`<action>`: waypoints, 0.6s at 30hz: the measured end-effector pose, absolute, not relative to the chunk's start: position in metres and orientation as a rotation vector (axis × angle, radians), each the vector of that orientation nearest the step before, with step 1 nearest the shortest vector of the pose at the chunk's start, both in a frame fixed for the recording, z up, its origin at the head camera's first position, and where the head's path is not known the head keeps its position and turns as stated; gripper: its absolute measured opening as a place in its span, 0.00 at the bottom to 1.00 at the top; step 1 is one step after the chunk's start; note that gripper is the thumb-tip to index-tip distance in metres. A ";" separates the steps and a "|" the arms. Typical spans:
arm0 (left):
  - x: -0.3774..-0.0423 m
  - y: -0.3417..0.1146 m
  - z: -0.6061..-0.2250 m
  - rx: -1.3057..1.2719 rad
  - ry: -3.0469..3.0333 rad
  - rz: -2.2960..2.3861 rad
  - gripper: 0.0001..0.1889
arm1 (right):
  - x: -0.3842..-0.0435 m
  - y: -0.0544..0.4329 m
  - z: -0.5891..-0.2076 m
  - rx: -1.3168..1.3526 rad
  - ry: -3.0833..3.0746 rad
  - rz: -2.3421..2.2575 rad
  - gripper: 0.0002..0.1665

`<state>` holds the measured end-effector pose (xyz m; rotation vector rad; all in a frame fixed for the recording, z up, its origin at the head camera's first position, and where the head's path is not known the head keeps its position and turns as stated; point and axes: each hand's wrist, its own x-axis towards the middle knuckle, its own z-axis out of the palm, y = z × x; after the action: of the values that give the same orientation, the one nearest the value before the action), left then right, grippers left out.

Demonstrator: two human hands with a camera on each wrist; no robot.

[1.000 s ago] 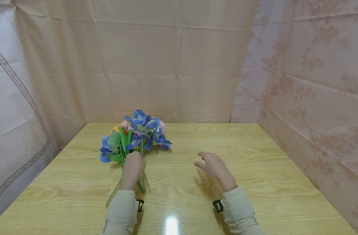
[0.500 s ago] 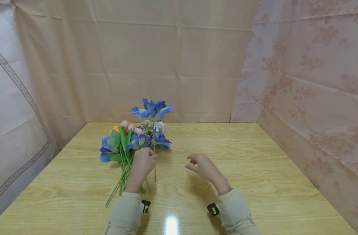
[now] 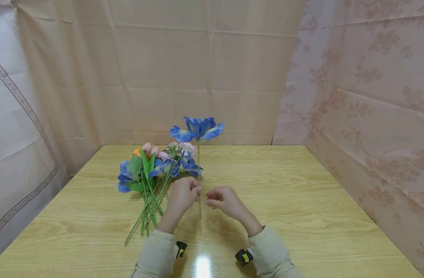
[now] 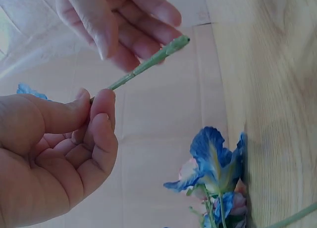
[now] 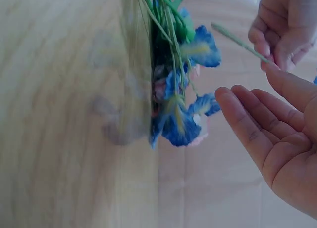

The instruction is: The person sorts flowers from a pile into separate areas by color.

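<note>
A blue artificial iris (image 3: 197, 130) stands upright above the table, its petals level with the back edge. My left hand (image 3: 184, 193) pinches its thin green stem between thumb and forefinger, the other fingers curled loosely. In the left wrist view the stem's lower end (image 4: 161, 55) sticks out past those fingertips. Just right of the stem is my right hand (image 3: 226, 200); its fingers are relaxed and slightly bent, with nothing in them. The right wrist view shows that hand's palm (image 5: 292, 154) turned up beside the stem.
On the left of the wooden table (image 3: 285, 185) lies a heap of artificial flowers: blue irises (image 3: 190, 166), pink blooms (image 3: 147, 148), an orange one (image 3: 137, 152) and green stems (image 3: 147, 208) pointing toward me. A beige cloth (image 3: 163, 77) hangs behind the table.
My left hand has lifted the iris off the heap, turned it upright and carried it right. My right hand has moved left, close to the stem.
</note>
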<state>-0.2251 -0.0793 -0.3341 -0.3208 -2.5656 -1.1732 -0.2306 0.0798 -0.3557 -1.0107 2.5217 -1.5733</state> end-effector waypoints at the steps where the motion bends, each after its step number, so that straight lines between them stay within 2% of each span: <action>1: -0.225 -0.079 -0.334 -0.335 -2.561 -1.180 0.06 | -0.230 0.078 -0.356 -0.996 2.497 -1.601 0.10; 18: -0.225 -0.071 -0.339 -0.465 -2.475 -1.185 0.06 | -0.233 0.073 -0.370 -0.891 2.324 -1.805 0.06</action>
<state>-0.2246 -0.0710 -0.3391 -0.4649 -2.4746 -1.1853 -0.2333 0.0728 -0.3702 -0.8912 2.3237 -1.8055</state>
